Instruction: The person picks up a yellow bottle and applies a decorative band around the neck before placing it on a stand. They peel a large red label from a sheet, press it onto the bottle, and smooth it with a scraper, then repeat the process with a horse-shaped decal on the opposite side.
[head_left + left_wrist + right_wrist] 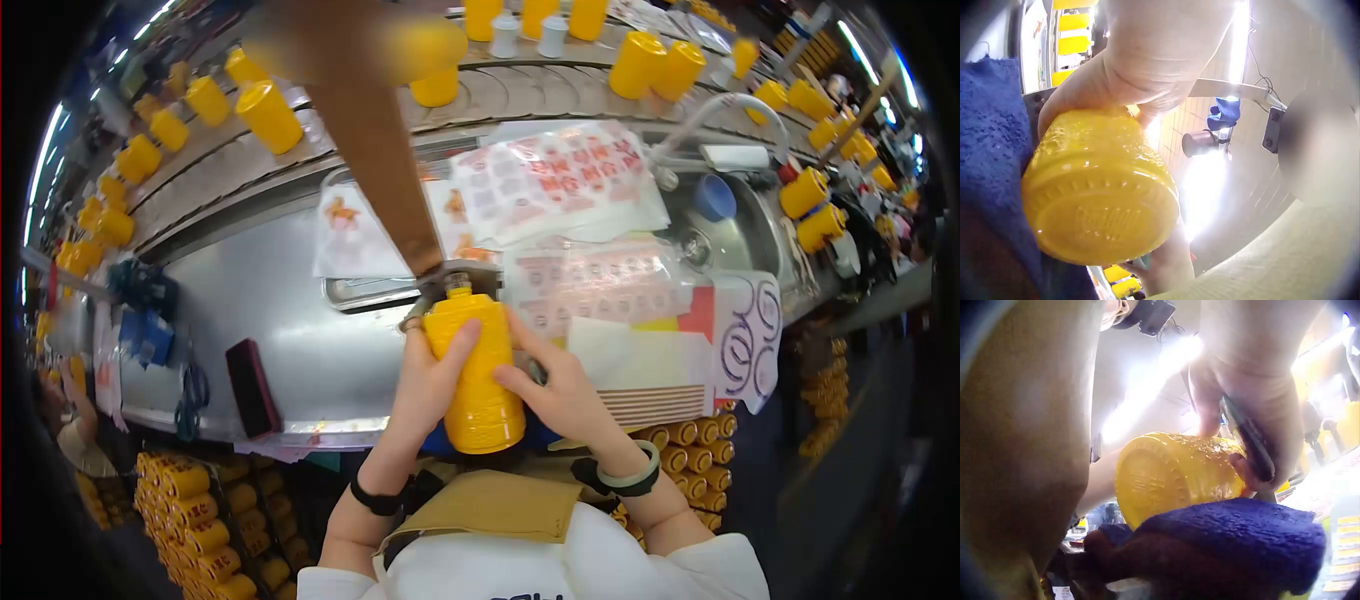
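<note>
A glossy yellow bottle (475, 390) lies in front of the body, its base toward me and its narrow neck pointing away. My left hand (422, 378) grips its left side, thumb along the upper face. On the other side my right hand (562, 392) holds the bottle, thumb tip against it. Tucked in the right hand is a flat, dark-edged tool (1250, 440); its exact kind I cannot tell. Blue cloth (1235, 534) lies beneath the bottle. Overlapping the bottle's neck in the head view is a metal bracket (470, 272) at the end of a wooden bar (375, 150).
Printed transfer sheets (560, 180) cover part of the steel counter (270, 290). A sink (745, 225) with a blue cup (714, 198) is at right. A phone (252, 388) lies left. Yellow bottles line the conveyor (540, 90) behind; more are stacked below the counter.
</note>
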### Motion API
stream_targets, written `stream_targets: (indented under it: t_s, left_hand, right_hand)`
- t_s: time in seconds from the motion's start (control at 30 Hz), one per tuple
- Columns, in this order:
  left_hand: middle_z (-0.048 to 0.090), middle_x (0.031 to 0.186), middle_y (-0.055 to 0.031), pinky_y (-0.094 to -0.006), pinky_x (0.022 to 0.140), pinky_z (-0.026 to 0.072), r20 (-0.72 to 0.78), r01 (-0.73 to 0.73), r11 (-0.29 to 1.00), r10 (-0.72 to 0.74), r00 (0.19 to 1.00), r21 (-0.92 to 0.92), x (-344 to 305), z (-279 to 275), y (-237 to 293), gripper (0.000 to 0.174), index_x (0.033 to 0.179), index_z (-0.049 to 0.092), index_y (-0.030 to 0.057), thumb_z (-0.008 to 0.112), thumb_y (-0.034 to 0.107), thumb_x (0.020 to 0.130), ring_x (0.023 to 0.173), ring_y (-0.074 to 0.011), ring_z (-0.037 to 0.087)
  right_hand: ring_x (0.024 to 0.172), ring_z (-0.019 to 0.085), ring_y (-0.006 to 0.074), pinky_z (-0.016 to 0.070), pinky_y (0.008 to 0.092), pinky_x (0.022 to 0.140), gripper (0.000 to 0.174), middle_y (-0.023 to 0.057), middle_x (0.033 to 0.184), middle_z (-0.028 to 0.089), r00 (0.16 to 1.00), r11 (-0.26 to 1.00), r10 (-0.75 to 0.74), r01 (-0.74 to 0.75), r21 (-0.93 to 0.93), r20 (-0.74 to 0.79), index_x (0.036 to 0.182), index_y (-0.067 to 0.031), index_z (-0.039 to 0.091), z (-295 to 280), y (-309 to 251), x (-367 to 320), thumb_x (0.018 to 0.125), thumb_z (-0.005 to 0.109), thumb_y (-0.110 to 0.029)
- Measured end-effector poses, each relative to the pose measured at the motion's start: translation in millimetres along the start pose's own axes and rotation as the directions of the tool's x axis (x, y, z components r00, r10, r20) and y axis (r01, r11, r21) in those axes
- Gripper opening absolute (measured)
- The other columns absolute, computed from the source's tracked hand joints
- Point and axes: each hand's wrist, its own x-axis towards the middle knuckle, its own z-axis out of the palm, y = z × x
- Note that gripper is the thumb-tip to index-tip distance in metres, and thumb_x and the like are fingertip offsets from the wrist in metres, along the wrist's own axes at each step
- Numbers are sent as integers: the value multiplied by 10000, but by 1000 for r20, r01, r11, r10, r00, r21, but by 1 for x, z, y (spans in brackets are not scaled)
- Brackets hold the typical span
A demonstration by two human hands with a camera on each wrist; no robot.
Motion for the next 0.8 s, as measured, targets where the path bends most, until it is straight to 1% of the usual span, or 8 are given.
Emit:
stream_targets:
  t_s: [0.13,0.2,0.23,0.4,0.53,0.6,0.73,0.8]
  left_hand:
    - [652,1206,-149,-339,894,557,45,-30,996,27,999,81,-27,8,13,532,1338,442,-51,757,127,948,1048,-206,671]
    - [641,1217,-154,-347,908,553,53,-67,981,58,997,184,-38,5,-6,581,1370,413,-46,762,100,930,1053,-215,669]
    - [630,1229,-159,-356,922,550,14,-110,947,111,994,302,-40,5,-13,634,1403,384,-41,768,73,912,1059,-224,666]
    - [571,1293,-169,-382,996,513,19,-31,987,29,999,158,-42,9,-6,796,1522,242,-12,746,50,909,1134,-242,627]
    - [543,1329,-170,-382,1024,491,11,-14,974,12,1000,228,-41,4,-12,784,1532,235,-14,725,48,923,1164,-245,603]
    - [537,1340,-171,-382,1029,484,-31,-22,960,32,999,278,-41,2,-16,792,1543,228,-17,718,41,923,1181,-244,593]
    - [524,1347,-175,-382,1036,476,-40,-10,958,22,999,287,-42,7,-10,818,1564,205,-27,709,36,922,1173,-246,591]
    - [520,1350,-177,-383,1039,474,-46,-8,956,22,999,295,-43,9,-8,817,1564,207,-28,710,38,923,1174,-247,589]
  right_hand:
    - [1119,668,348,505,379,993,494,205,1214,708,995,995,-40,32,-89,-87,1428,-56,602,-25,8,-13,979,701,-236]
    - [847,618,165,486,317,748,357,76,1068,741,986,971,-114,86,-222,-118,1286,-68,706,-51,18,-18,940,728,-156]
    - [852,633,202,493,326,752,209,87,991,723,969,952,-179,126,-280,-173,1116,-56,756,-67,24,-18,937,727,-159]
    - [867,657,275,515,382,780,172,127,913,705,933,792,-94,-141,-595,-347,984,-52,767,-182,61,-31,893,759,-198]
    - [956,696,385,557,474,849,148,175,989,740,850,392,72,-505,-769,-522,964,-99,790,-310,82,-39,864,732,-190]
    - [915,713,389,569,473,826,151,173,985,754,837,256,-55,-515,-818,-544,948,-107,798,-345,80,-54,837,762,-202]
    - [892,724,378,573,447,814,197,183,941,759,759,321,189,-648,-691,-624,922,-84,797,-368,92,-71,796,807,-235]
    - [897,730,352,567,423,815,237,195,883,753,781,492,247,-612,-619,-574,894,-67,795,-367,107,-79,758,844,-256]
